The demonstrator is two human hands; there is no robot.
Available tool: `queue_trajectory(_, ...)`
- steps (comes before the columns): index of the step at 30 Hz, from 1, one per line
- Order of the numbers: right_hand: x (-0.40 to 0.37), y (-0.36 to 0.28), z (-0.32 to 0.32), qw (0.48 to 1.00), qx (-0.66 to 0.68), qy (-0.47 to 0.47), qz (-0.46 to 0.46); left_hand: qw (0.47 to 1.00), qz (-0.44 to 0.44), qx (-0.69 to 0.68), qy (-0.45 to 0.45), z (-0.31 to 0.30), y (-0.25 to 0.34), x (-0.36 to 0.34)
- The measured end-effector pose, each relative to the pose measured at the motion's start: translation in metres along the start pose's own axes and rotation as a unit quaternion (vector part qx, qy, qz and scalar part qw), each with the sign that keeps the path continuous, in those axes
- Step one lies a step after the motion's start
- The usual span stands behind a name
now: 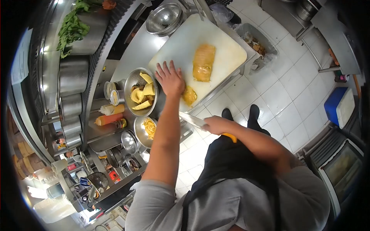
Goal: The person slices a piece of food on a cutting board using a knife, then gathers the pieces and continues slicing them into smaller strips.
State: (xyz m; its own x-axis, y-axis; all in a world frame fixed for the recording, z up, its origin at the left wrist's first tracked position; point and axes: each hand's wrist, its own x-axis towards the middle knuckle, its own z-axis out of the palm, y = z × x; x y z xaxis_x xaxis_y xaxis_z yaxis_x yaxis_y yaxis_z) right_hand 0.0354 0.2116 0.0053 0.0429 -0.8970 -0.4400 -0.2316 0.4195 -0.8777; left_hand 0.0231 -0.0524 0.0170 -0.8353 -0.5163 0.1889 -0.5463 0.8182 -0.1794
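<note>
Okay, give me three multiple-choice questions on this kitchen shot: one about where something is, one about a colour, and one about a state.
1. Where does the large yellow piece lie?
A. on the white cutting board
B. in a metal bowl
C. on the floor tiles

2. What colour is the handle of the knife?
A. blue
B. yellow-orange
C. green

3. How is the left hand?
A. clenched in a fist
B. open, with fingers spread on the board
C. closed round a bottle

Answers:
1 A: the piece rests in the middle of the white board.
2 B: a yellow-orange end sticks out behind the right hand, which is closed round the knife.
3 B: all the fingers show, fanned out over the board's near edge.
</note>
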Motion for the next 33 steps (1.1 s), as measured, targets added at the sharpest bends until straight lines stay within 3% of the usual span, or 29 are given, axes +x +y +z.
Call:
queue_trajectory(4, -0.083, 0.026, -0.027, 0.998, -0.037, 0.046, 0.004, 0.996, 0.075, -0.056, 0.014, -0.016, -0.034, 0.019)
queue_trajectory(5, -0.104, 0.027, -0.034, 0.997, -0.028, 0.065, 0.028, 0.983, 0.095, -0.154, -0.021, -0.028, -0.037, 0.017)
queue_trajectory(8, -0.158, 0.031, -0.057, 0.984, 0.027, 0.145, 0.099, 0.921, 0.237, -0.249, -0.181, -0.051, -0.031, -0.008)
queue_trajectory(10, -0.187, 0.028, -0.067, 0.955, 0.150, 0.196, 0.162, 0.920, 0.253, -0.219, -0.202, -0.052, -0.022, -0.023)
queue_trajectory(14, -0.218, 0.050, -0.064, 0.905, 0.217, 0.332, 0.151, 0.907, 0.270, -0.102, -0.306, -0.052, -0.013, -0.013)
queue_trajectory(17, -0.228, 0.051, -0.060, 0.883, 0.231, 0.381, 0.146, 0.914, 0.279, -0.123, -0.266, -0.046, -0.014, -0.011)
queue_trajectory(20, -0.236, 0.051, -0.055, 0.871, 0.235, 0.403, 0.152, 0.876, 0.157, -0.281, -0.359, -0.064, -0.004, -0.003)
queue_trajectory(23, -0.240, 0.053, -0.050, 0.864, 0.237, 0.416, 0.155, 0.831, 0.127, -0.439, -0.317, -0.073, 0.016, 0.004)
queue_trajectory(26, -0.243, 0.055, -0.047, 0.861, 0.236, 0.424, 0.154, 0.793, 0.052, -0.509, -0.330, -0.062, 0.040, 0.017)
queue_trajectory(29, -0.246, 0.056, -0.045, 0.861, 0.232, 0.424, 0.156, 0.893, 0.036, -0.384, -0.234, -0.022, 0.046, 0.025)
queue_trajectory(33, -0.249, 0.056, -0.043, 0.857, 0.238, 0.428, 0.158, 0.906, -0.024, -0.349, -0.238, -0.013, 0.045, 0.029)
